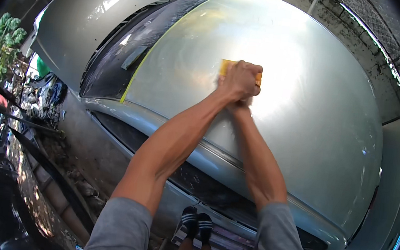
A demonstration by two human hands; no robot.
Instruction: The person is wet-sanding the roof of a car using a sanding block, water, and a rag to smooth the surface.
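Note:
Both my arms reach over the silver-green roof (317, 133) of a car, and my hands meet near its middle. My left hand (243, 82) is closed on a yellow-orange flat pad (226, 67), which lies against the roof. Parts of the pad show on both sides of the hand; I cannot tell whether it is a sponge or a folded cloth. My right hand (242, 103) is tucked behind and under the left one, slightly blurred. Its fingers are hidden, so its grip on the pad cannot be made out.
Yellow-green tape (139, 70) edges the roof along the dusty windshield (129, 43). The raised hood (95, 4) is at the upper left. Below, my feet (197, 222) stand on a slatted wooden platform (226, 244). Dark bars (54, 172) and green plants (2, 45) are on the left.

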